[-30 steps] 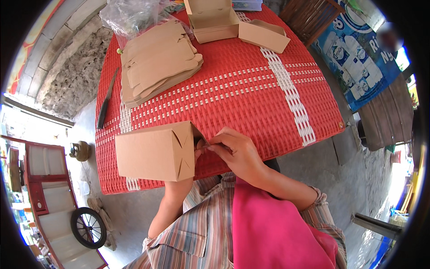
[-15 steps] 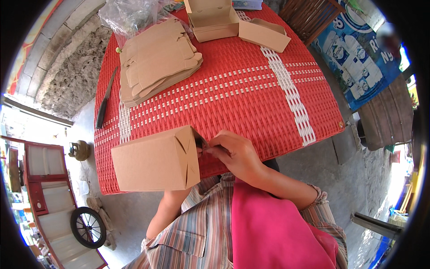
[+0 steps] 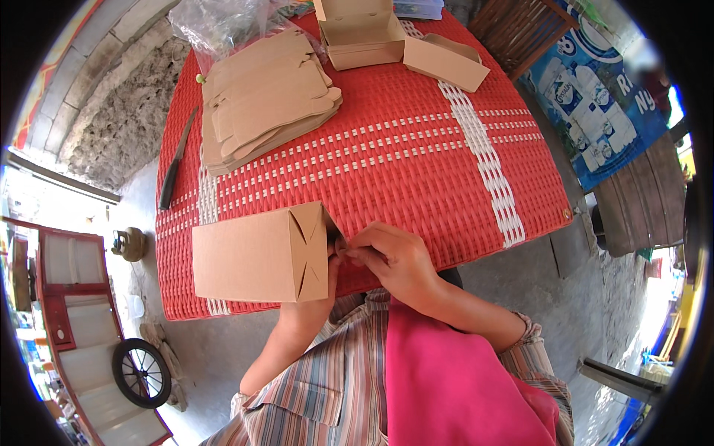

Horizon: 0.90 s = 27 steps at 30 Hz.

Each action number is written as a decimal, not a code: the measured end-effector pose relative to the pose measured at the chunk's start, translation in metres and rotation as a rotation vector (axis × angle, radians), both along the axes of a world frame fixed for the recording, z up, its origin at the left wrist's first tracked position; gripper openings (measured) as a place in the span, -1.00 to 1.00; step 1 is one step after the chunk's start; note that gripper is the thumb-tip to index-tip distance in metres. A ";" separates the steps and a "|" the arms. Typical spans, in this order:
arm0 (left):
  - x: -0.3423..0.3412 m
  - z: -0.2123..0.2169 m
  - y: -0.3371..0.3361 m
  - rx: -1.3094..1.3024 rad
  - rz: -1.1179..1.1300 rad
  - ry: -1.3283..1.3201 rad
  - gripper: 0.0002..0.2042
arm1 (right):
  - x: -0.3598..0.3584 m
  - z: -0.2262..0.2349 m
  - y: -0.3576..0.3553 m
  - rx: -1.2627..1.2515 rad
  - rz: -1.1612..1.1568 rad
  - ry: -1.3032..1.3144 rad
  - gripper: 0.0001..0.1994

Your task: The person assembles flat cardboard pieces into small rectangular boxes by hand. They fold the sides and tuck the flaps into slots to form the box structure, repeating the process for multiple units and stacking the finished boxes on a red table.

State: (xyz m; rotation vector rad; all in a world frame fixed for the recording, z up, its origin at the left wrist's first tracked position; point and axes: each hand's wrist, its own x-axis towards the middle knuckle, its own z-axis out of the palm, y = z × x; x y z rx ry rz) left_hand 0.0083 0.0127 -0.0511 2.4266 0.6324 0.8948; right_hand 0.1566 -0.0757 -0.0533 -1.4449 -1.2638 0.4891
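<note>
- The kraft cardboard box was at the table's near edge, left of centre and partly overhanging it, its slotted end toward the right hand.
- Over the last half second the box had lifted a little and swung back, so its lower edge lay more level and less of it hung past the red woven table.
- With that shift, more of the left hand showed below the box and along its slotted end; the fingertips were mostly hidden at the opening, so how firmly they gripped could not be told.
- The right hand's thumb and fingers pinched together at the flap edge on that end, in nearly the same place as half a second before.
- The turn looked like a small re-angling to suit the fingers; the folding at that end seemed unfinished, its corner slots looking unchanged.
- Beyond, the flat carton blanks, the knife, the open lidded carton and the shallow cardboard tray lay untouched.
</note>
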 end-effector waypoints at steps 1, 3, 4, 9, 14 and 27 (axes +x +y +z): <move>0.000 -0.001 0.000 -0.004 0.004 -0.006 -0.84 | -0.001 0.001 0.000 0.021 -0.015 -0.051 -0.86; 0.001 -0.002 -0.001 -0.013 0.010 -0.019 -0.84 | -0.003 0.002 0.000 0.062 -0.029 -0.083 -0.85; 0.001 0.002 -0.001 0.019 0.009 -0.019 -0.84 | -0.003 0.002 -0.001 0.083 -0.038 -0.100 -0.84; -0.005 0.006 -0.001 -0.215 0.053 -0.026 -0.85 | 0.001 0.014 -0.001 0.135 0.011 -0.094 -0.82; 0.000 0.020 -0.005 0.081 0.064 0.024 -0.86 | 0.004 0.012 -0.004 0.122 0.030 -0.051 -0.86; 0.001 0.029 -0.011 0.294 0.072 0.151 -0.78 | 0.004 0.014 -0.011 0.249 0.031 -0.247 -0.76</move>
